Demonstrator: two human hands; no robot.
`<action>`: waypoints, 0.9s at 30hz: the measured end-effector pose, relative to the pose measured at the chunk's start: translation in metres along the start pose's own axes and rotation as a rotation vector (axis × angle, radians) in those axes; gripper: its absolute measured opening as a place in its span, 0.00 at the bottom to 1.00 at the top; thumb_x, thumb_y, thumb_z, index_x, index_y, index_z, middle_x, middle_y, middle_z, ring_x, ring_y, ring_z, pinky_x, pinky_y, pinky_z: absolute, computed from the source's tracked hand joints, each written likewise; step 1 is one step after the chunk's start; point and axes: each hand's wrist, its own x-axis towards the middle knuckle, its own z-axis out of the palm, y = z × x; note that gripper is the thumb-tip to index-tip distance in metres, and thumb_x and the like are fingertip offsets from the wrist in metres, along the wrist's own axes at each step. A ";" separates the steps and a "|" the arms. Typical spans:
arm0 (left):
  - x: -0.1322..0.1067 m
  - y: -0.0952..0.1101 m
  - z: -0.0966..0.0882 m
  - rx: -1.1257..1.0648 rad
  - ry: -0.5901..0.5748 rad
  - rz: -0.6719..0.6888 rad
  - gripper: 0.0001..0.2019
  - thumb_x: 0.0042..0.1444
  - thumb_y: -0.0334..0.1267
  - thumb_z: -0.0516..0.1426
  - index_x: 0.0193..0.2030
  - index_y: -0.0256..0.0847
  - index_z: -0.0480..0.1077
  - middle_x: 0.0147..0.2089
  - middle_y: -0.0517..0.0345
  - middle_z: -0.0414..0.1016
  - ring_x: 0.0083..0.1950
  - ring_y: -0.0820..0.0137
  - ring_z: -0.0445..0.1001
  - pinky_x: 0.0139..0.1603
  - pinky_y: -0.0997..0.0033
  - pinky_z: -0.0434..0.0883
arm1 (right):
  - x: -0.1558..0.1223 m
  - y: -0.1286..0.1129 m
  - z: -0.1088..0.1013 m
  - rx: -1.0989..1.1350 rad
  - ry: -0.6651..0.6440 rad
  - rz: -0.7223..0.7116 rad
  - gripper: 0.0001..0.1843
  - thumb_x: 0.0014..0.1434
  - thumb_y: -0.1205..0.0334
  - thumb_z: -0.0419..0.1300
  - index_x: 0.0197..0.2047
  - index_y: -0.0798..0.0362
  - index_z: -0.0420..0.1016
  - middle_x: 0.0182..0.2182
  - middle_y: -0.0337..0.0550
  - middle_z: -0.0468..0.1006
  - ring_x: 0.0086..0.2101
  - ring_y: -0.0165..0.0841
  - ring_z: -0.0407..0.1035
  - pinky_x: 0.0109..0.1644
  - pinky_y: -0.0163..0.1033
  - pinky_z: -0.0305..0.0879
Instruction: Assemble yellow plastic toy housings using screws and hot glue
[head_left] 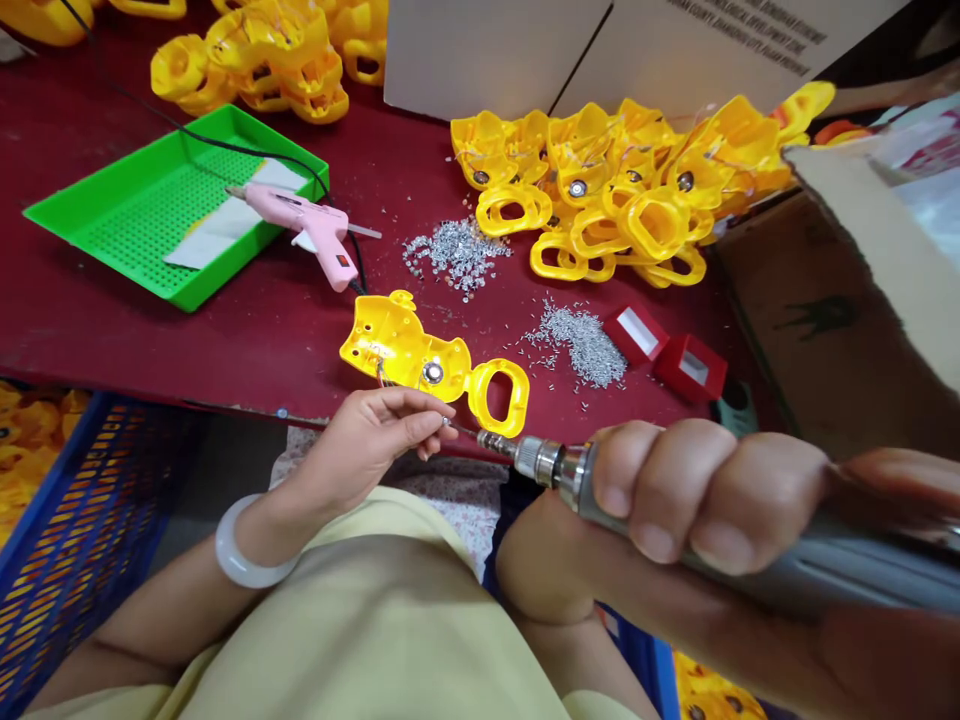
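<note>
My right hand (697,490) is wrapped around a grey electric screwdriver (538,461), whose bit points left. My left hand (375,435) pinches a small shiny metal piece, probably a screw (445,421), at the tip of the bit. Just beyond my fingers lies a yellow plastic shell half (401,345), hollow side up near the table edge. It has a round metal disc (432,373), thin wires and a ring-shaped handle end. My left fingers hide part of its near edge.
Screws (581,345) and washer-like pieces (459,250) lie in piles on the red table (285,345). Beyond are red boxes (690,368), a pink glue gun (315,225), a green tray (176,295) and yellow shells (600,150). A blue crate (112,540) stands lower left.
</note>
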 end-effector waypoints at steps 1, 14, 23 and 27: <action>0.000 0.000 0.000 -0.009 -0.006 -0.009 0.09 0.44 0.38 0.70 0.32 0.38 0.79 0.27 0.57 0.79 0.27 0.78 0.71 0.30 0.78 0.68 | 0.002 0.003 0.005 0.080 -0.020 -0.038 0.06 0.58 0.52 0.61 0.39 0.36 0.79 0.12 0.29 0.52 0.12 0.28 0.46 0.14 0.40 0.54; -0.002 -0.013 -0.004 0.326 0.019 0.311 0.05 0.57 0.38 0.63 0.39 0.39 0.77 0.34 0.59 0.81 0.32 0.74 0.79 0.36 0.75 0.76 | -0.004 0.014 0.009 0.140 -0.032 -0.110 0.09 0.59 0.53 0.60 0.43 0.41 0.77 0.15 0.28 0.54 0.13 0.27 0.49 0.16 0.39 0.57; 0.022 0.040 -0.025 1.653 -0.094 0.948 0.32 0.56 0.38 0.64 0.65 0.38 0.61 0.66 0.45 0.67 0.69 0.51 0.60 0.69 0.42 0.55 | 0.015 0.047 0.037 0.181 0.070 -0.274 0.09 0.60 0.62 0.54 0.41 0.46 0.74 0.19 0.29 0.57 0.15 0.24 0.53 0.18 0.32 0.58; 0.041 0.036 -0.031 1.793 -0.204 0.839 0.32 0.56 0.36 0.63 0.66 0.35 0.59 0.66 0.42 0.66 0.69 0.48 0.60 0.68 0.40 0.54 | 0.017 0.080 0.048 0.225 0.039 -0.285 0.11 0.58 0.64 0.53 0.43 0.46 0.72 0.18 0.29 0.58 0.14 0.25 0.55 0.17 0.31 0.57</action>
